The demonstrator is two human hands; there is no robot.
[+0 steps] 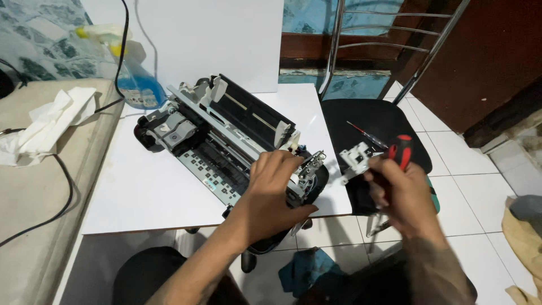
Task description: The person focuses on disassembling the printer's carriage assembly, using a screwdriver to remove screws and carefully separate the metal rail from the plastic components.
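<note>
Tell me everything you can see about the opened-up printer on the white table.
The printer lies diagonally on the white table, its outer cover off. A black base, grey metal rails, a grey carriage at its far left end and a black paper tray behind are exposed. Its near end overhangs the table edge, where the left hand rests on it. It looks like plastic and metal.
</note>
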